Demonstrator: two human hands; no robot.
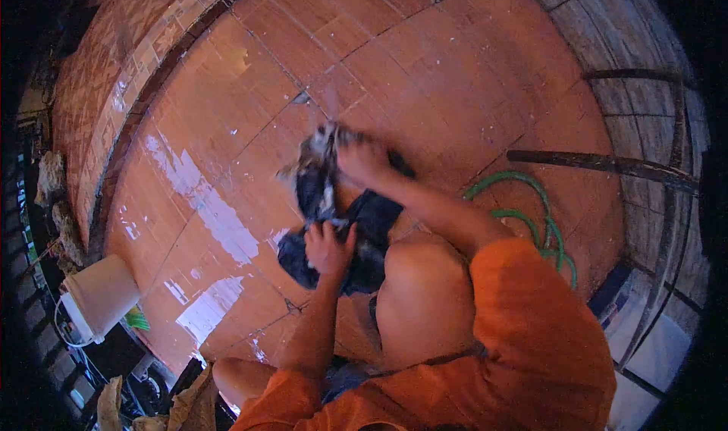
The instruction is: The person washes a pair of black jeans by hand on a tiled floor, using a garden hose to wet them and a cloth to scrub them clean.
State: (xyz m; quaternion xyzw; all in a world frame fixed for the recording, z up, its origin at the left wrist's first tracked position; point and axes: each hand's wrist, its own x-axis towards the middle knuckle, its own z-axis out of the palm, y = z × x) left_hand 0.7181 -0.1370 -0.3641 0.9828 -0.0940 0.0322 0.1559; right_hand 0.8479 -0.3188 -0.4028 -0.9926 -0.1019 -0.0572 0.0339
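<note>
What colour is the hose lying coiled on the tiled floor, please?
The hose is green, seen best in the head view, beside the right arm.

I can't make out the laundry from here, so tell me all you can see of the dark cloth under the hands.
The dark cloth is a crumpled, navy-looking garment with paler patches at its far end, seemingly wet. It lies bunched on the wet red tiled floor, just in front of the person's knee. The left hand presses its near part; the right hand grips its far part. Its exact type cannot be told.
</note>
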